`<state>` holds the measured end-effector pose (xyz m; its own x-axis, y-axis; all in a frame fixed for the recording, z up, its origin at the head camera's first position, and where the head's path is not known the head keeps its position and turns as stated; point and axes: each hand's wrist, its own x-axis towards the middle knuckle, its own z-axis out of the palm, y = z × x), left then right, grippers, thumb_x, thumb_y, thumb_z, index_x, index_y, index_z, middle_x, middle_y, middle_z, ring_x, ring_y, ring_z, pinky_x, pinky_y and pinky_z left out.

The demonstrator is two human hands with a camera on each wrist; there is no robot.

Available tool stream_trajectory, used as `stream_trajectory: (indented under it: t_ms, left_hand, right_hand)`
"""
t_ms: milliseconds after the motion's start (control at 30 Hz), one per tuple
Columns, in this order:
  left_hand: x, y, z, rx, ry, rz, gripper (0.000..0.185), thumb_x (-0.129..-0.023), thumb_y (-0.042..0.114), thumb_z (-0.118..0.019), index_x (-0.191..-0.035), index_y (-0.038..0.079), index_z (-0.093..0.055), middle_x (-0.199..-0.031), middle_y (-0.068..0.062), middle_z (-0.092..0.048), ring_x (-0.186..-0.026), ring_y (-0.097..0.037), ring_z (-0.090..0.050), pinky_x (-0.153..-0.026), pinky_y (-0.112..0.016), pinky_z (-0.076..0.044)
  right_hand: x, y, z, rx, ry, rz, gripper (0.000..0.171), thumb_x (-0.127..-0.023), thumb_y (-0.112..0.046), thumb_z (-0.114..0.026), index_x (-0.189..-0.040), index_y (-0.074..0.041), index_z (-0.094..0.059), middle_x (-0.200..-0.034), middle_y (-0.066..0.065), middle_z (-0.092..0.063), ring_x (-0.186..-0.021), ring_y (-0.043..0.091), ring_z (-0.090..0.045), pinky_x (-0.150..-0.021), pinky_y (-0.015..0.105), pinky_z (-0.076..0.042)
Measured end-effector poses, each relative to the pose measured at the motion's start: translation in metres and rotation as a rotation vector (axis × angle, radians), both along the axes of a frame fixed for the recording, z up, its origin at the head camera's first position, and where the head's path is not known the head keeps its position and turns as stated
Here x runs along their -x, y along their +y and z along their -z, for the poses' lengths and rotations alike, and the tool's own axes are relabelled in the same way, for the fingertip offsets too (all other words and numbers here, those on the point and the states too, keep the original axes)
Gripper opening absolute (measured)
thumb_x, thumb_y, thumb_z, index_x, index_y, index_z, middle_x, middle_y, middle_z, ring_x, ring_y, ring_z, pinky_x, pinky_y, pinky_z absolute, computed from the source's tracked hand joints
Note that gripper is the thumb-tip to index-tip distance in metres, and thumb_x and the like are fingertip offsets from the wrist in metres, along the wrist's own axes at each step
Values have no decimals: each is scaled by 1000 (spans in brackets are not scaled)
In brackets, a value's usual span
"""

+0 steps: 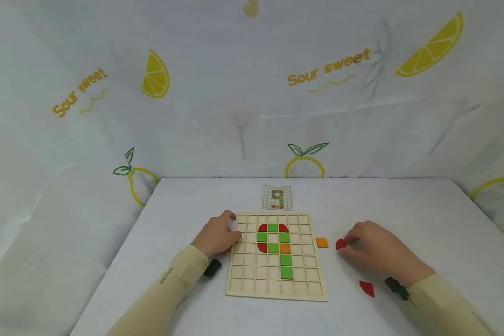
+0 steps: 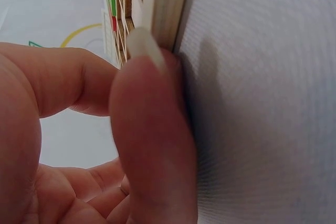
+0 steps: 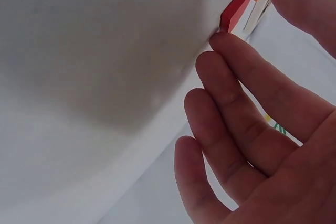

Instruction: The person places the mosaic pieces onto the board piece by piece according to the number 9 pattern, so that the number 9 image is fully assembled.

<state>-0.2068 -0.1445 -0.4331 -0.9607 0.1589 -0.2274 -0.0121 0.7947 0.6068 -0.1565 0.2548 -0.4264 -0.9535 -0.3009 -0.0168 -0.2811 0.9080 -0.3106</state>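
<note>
A pale wooden grid board [image 1: 248, 287] lies flat, with green, red and orange tiles in some cells forming a 9-like figure. My left hand [image 1: 217, 234] rests at its upper left edge. In the left wrist view the thumb [image 2: 152, 135] touches the board's side [image 2: 164, 3], the index finger bent behind it. Right of the board, my right hand [image 1: 371, 246] reaches down to a red quarter-round tile [image 1: 340, 244] on the table. In the right wrist view, the index fingertip meets this red tile [image 3: 237, 7]; thumb and index finger stand apart around it.
An orange square tile [image 1: 322, 242] lies just right of the board. Another red quarter-round tile [image 1: 367, 288] is nearer the front, beside the right wrist's black device [image 1: 396, 288]. Behind the board lies a pattern card [image 1: 276, 197]. A lemon-print cloth [image 1: 218, 126] hangs at the back.
</note>
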Motion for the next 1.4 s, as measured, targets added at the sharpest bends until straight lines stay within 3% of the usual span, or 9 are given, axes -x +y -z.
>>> stream_trajectory:
  t_ms: [233,567,933,1400]
  left_hand:
    - [1,-1,1,-4,2,7,58,-100,21,-66,-153,4,-49,-64,-4,-67,-50,-15,-60,-56,-29,-48]
    - [1,-2,-1,-3,4,7,58,-100,21,-66,-153,4,-49,-67,-4,-67,-51,-16,-61,-56,-29,-49]
    - [0,0,-3,-7,-6,-2,58,-101,21,-67,-154,5,-49,-69,-5,-68,-52,-16,-61,-58,-30,-49]
    - [2,-1,0,3,-3,-5,59,-101,22,-67,-154,5,-49,-70,-5,-68,-51,-16,-62,-57,-29,-49]
  right_hand:
    - [9,-8,5,-9,-15,15,18,-85,-30,-91,-96,-17,-83,-89,-7,-69,-88,16,-60,-79,39,-55]
    - [10,7,5,-38,-32,61,22,-85,-23,-90,-102,-11,-83,-98,-1,-75,-98,27,-67,-90,53,-61]
    - [10,-3,6,37,44,-29,13,-86,-29,-91,-94,-23,-83,-90,-12,-68,-89,14,-59,-79,37,-54]
    - [10,-8,6,31,49,-43,10,-86,-19,-88,-93,-23,-82,-91,-11,-69,-91,15,-60,-83,40,-56]
